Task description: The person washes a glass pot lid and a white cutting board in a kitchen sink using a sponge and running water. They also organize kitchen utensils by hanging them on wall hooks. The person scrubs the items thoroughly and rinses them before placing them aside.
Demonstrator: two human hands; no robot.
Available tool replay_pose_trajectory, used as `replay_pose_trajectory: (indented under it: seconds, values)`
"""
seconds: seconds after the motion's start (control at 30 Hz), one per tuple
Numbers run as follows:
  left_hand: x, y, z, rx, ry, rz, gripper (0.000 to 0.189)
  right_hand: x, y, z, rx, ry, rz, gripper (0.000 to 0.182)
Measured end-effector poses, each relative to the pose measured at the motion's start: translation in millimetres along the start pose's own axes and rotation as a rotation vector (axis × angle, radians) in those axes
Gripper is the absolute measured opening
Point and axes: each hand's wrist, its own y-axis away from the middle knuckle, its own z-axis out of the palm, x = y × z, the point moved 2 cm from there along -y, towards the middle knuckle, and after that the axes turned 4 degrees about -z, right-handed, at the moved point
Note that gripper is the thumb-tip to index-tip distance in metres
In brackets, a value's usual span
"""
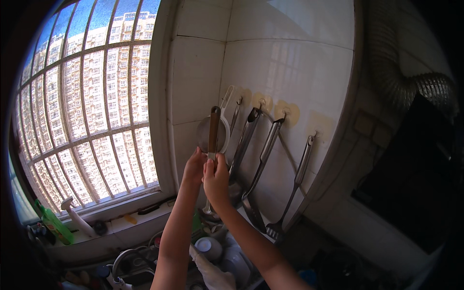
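Note:
A utensil with a brown wooden handle (214, 127) stands upright between my hands, handle end up. My right hand (216, 177) grips its metal part just below the handle, thumb on the near side. Close against it, my left hand (195, 166) holds the same utensil from the left; some of its fingers are hidden. The utensil's lower end is out of sight behind my hands. Directly behind the handle, a round mesh strainer (204, 132) with a white rim hangs against the tiled wall.
Metal ladles (248, 141) and a slotted spatula (299, 170) hang from wall hooks to the right. Below are a white bowl (208, 247), stacked dishes (237, 266) and a curved faucet (121, 259). A spray bottle (78, 217) and green bottle (56, 223) stand by the barred window.

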Motion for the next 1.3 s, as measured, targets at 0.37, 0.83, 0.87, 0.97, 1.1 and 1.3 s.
replay_pose_trajectory:
  seconds: [0.37,0.83,0.87,0.97,1.1,1.3]
  values:
    - [0.0,-7.9,-53.3,0.015,0.072,-0.033,0.037,-8.2,3.2,-12.0,-0.052,-0.015,0.116,0.019]
    - [-19.3,-34.1,75.8,0.472,-1.810,0.777,0.029,-19.4,15.5,-46.8,0.045,-0.466,0.409,0.012]
    - [-17.8,-41.0,80.5,0.439,-1.936,0.792,0.031,-19.4,17.0,-50.6,0.006,-0.496,0.401,0.013]
    - [-21.3,-52.0,98.0,0.427,-2.327,0.688,0.039,-32.9,18.2,-59.4,0.016,-0.457,0.407,0.010]
    - [-32.3,-52.6,107.2,0.523,-2.635,0.471,0.053,-28.5,16.5,-70.1,0.028,-0.441,0.383,0.011]
    - [-32.9,-49.9,105.7,0.523,-2.546,0.568,0.059,-28.2,18.9,-73.3,0.047,-0.471,0.389,0.011]
